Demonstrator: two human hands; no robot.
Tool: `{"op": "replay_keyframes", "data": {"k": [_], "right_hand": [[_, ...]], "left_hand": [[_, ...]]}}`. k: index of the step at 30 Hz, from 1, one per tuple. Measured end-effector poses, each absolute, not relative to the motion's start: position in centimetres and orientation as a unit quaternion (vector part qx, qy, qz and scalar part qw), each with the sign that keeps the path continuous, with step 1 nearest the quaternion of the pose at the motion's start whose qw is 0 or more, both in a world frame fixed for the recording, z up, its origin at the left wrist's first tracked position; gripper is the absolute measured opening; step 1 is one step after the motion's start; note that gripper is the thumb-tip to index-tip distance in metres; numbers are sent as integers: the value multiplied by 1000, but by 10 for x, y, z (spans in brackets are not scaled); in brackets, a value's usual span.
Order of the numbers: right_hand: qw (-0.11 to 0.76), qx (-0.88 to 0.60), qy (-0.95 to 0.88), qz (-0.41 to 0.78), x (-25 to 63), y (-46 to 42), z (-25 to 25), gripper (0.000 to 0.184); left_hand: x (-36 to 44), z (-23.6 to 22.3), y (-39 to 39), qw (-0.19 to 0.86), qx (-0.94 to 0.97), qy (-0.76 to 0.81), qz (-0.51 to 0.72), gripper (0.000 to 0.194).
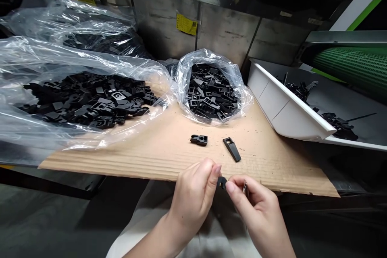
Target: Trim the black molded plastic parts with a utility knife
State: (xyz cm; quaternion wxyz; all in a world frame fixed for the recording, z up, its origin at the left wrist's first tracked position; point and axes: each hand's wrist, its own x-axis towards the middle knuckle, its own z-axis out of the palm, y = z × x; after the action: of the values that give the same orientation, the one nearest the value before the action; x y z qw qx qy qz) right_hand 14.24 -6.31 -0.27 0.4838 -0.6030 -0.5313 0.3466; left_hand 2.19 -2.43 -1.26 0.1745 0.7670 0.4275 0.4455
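Observation:
Just in front of the cardboard's near edge, my left hand [193,191] is closed round a small black plastic part [221,182], of which only a hooked end shows. My right hand [254,197] pinches that same end between thumb and forefinger. Tucked in the curled fingers of the right hand is a thin shiny metal item [244,187], too little of it visible to name. Beyond the hands, a black rectangular plastic piece [199,140] and a tapered black plastic piece [231,149] lie apart on the cardboard sheet [169,157].
A clear bag [145,129] spills many black parts [99,102] at left. An opened bag of tapered pieces [211,92] stands at centre back. On the right, a white tray [281,105] holds black parts below a green ribbed belt [353,60]. Metal panels [229,36] close off the back.

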Motion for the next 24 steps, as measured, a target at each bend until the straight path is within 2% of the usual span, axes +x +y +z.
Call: {"op": "replay_keyframes", "data": {"k": [6,9,16,19,24], "right_hand": [[493,-629,-496,340,158,-66,-8,28],[503,-635,-477,342,163,-69,-13,20],[547,-590,-484,344,151,-74,-16,19],[554,-571,-497,346,144,-71,-16,24],[558,-569,-504,333,141,-65,-21,19]], "left_hand": [[24,-13,-25,173,770,424,444,30],[23,-11,-25,180,769,425,442,30],[21,-5,-23,216,762,432,431,30],[21,-6,-23,227,765,425,427,29],[15,-7,-28,250,773,379,442,14]]}}
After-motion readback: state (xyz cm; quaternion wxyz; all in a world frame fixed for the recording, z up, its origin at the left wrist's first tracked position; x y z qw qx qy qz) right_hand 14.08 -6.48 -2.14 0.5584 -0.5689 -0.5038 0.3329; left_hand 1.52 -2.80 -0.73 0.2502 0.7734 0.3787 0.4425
